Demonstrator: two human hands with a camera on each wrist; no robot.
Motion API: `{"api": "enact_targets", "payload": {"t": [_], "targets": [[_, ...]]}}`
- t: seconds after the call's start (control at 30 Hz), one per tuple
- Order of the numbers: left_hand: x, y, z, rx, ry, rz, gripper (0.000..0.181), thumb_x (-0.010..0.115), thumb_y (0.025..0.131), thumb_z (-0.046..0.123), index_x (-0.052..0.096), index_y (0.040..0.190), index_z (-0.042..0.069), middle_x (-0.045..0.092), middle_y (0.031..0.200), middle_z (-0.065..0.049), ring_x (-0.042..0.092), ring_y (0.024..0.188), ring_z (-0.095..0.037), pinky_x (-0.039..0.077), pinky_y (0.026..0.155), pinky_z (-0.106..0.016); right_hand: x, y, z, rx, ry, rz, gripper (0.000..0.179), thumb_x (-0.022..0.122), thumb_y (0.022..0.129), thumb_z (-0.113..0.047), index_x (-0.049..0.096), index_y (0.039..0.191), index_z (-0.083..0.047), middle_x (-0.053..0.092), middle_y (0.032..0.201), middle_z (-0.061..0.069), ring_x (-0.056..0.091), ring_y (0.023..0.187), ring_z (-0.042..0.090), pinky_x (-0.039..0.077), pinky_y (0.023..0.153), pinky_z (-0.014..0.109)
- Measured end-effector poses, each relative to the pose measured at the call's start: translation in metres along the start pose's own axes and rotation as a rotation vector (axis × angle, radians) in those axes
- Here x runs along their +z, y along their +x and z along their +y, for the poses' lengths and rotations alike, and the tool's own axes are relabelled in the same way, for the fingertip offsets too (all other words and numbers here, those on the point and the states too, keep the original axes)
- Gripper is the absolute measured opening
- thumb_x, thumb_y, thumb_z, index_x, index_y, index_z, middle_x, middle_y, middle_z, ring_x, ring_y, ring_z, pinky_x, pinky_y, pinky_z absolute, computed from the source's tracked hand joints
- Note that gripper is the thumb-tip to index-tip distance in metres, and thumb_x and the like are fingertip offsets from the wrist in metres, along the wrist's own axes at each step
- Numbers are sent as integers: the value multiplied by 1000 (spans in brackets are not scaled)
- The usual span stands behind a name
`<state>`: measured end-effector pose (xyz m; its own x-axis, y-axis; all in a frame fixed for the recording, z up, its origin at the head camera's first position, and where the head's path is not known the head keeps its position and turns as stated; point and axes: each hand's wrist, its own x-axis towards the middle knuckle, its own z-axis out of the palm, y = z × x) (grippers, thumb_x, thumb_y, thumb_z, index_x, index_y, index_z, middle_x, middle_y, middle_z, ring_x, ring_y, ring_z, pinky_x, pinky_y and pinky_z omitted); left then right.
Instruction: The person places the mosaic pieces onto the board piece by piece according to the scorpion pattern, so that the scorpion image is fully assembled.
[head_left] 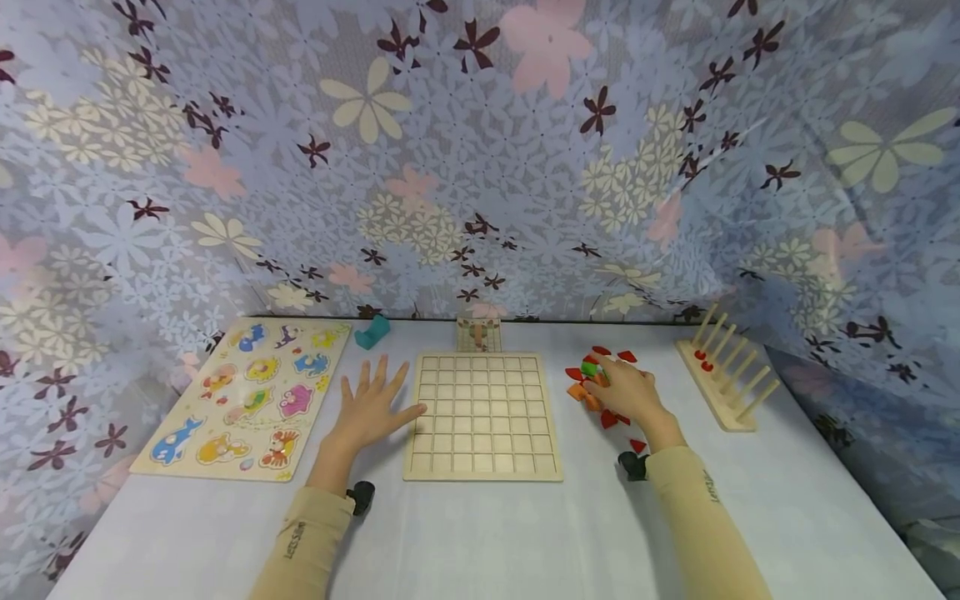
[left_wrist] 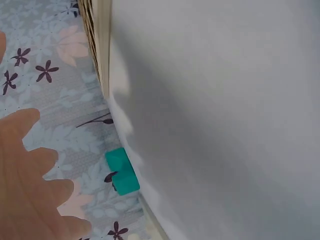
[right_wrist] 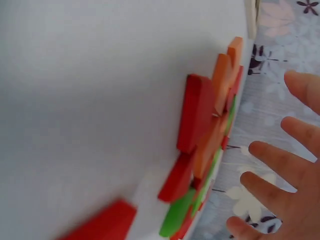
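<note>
My left hand [head_left: 371, 411] is spread out at the left edge of a wooden grid board [head_left: 483, 417], thumb overlapping its rim in the head view. In the left wrist view, the left hand [left_wrist: 30, 185] shows separated fingers holding nothing. Over a loose cluster of flat coloured blocks reaches my right hand [head_left: 630, 390], partly hiding them. Among them are a green block [head_left: 588, 367], an orange block [head_left: 577, 391] and a red block [head_left: 608, 419]. Seen from the right wrist, the right hand [right_wrist: 290, 175] has its fingers apart beside the red block [right_wrist: 196, 114].
On the left lies a wooden animal puzzle board [head_left: 240, 400]. A teal block [head_left: 372, 332] sits by the table's back edge, near a small patterned card [head_left: 478, 335] behind the grid board. At right stands a wooden peg rack [head_left: 716, 387] with red beads.
</note>
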<state>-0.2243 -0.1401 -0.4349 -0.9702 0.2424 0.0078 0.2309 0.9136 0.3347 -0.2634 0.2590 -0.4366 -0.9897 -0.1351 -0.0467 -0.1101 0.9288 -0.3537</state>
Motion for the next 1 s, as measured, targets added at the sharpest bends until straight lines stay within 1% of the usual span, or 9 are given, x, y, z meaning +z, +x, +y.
{"api": "enact_targets", "payload": {"t": [0.1, 0.17, 0.23, 0.33, 0.43, 0.57, 0.73, 0.9, 1.0], "targets": [[0, 6, 0, -10, -16, -7, 81, 48, 86, 59, 21, 148, 16, 6, 153, -21, 2, 137, -47, -1, 103, -70, 3, 10, -3, -5, -2, 9, 56, 55, 91, -31, 40, 139, -7, 56, 123, 21, 39, 122, 47, 25, 89, 70], [0, 10, 0, -12, -30, -8, 80, 47, 86, 59, 21, 148, 15, 6, 153, -21, 2, 137, -47, -1, 102, -70, 5, 16, -5, -17, -21, 20, 51, 55, 91, -28, 45, 137, -7, 59, 119, 20, 44, 117, 45, 28, 88, 67], [-1, 14, 1, -14, -45, -11, 80, 47, 87, 59, 21, 148, 15, 6, 153, -21, 2, 137, -47, 0, 102, -70, 7, 22, -6, -30, -49, 31, 46, 56, 91, -25, 49, 133, -8, 58, 121, 20, 48, 113, 45, 30, 88, 67], [0, 20, 1, -13, -63, -13, 80, 47, 87, 59, 21, 148, 15, 7, 153, -22, 3, 137, -48, 0, 101, -71, 10, 30, -8, -31, -101, 32, 40, 56, 91, -22, 54, 129, -10, 56, 125, 21, 48, 113, 45, 31, 91, 68], [0, 27, 2, -14, -74, -22, 80, 47, 87, 59, 21, 148, 15, 7, 153, -22, 3, 137, -47, 0, 101, -71, 14, 36, -10, -30, -126, 39, 36, 57, 91, -21, 58, 125, -9, 51, 128, 24, 44, 117, 47, 31, 93, 68], [-2, 35, 4, -17, -92, -31, 79, 47, 87, 59, 22, 148, 14, 8, 153, -22, 3, 138, -46, 1, 102, -71, 18, 40, -11, -36, -125, 58, 32, 60, 88, -20, 63, 117, -7, 52, 123, 25, 45, 114, 46, 36, 90, 64], [-5, 40, 6, -15, -127, -50, 78, 45, 89, 57, 18, 149, 15, 4, 153, -20, 2, 138, -46, -1, 102, -71, 20, 43, -12, -15, -145, 58, 26, 65, 84, -19, 68, 107, -7, 55, 116, 23, 48, 109, 42, 39, 89, 60], [-5, 40, 9, -5, -172, -76, 77, 47, 89, 55, 19, 149, 15, 6, 153, -21, 1, 137, -47, -1, 100, -72, 20, 43, -13, -20, -155, 72, 22, 68, 82, -17, 69, 100, -5, 57, 106, 20, 50, 104, 39, 41, 90, 55], [-3, 38, 7, -14, -198, -108, 77, 47, 88, 55, 20, 148, 15, 7, 153, -22, 2, 137, -47, -2, 99, -73, 19, 42, -16, -34, -139, 84, 17, 70, 80, -15, 66, 93, -5, 59, 95, 16, 54, 94, 35, 45, 84, 50]]}}
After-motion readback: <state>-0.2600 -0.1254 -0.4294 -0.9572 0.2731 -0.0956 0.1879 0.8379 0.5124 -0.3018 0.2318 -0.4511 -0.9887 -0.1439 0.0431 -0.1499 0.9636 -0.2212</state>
